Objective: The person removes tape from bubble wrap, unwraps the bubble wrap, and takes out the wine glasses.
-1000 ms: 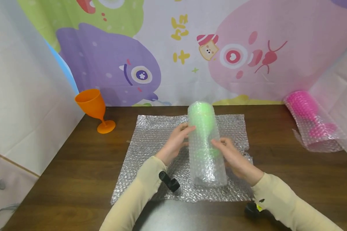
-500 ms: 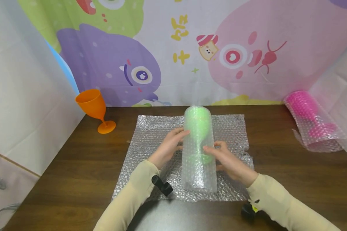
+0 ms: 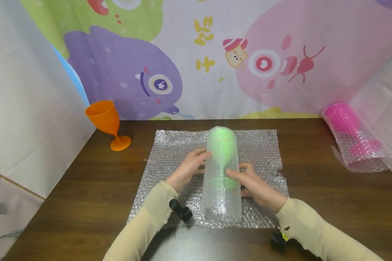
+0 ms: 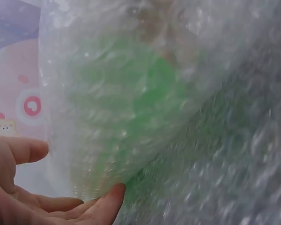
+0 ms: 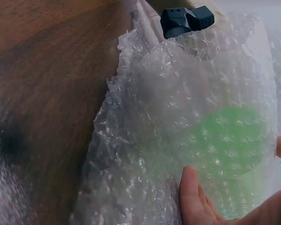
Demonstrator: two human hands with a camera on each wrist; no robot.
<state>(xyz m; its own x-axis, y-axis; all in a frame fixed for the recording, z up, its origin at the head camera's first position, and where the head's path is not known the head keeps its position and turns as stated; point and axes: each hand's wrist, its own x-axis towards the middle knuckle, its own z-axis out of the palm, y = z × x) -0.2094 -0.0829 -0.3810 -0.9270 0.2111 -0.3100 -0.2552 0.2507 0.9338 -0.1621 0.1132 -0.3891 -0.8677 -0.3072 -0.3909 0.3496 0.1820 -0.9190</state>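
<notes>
Both hands hold a roll of clear bubble wrap [image 3: 220, 208] with a green goblet [image 3: 221, 145] inside, its bowl toward the back wall. The goblet shows only through the plastic. My left hand [image 3: 190, 166] grips the roll's left side near the bowl, thumb on top and fingers underneath. Lower on the right side, my right hand [image 3: 254, 185] grips it with the thumb over the front. The roll is over a flat sheet of bubble wrap [image 3: 170, 156]. In the left wrist view, the left fingertips [image 4: 113, 192] press the plastic; the right wrist view shows the green foot [image 5: 229, 140] through it.
An orange goblet [image 3: 104, 119] stands at the back left of the dark wooden table [image 3: 68, 195]. A pink goblet [image 3: 343, 119] wrapped in bubble wrap lies at the back right. A printed cloth [image 3: 209, 90] hangs behind the table.
Both hands have brought the wrapped green goblet a little left and toward me, lower over the flat sheet. The orange and pink goblets have stayed in place.
</notes>
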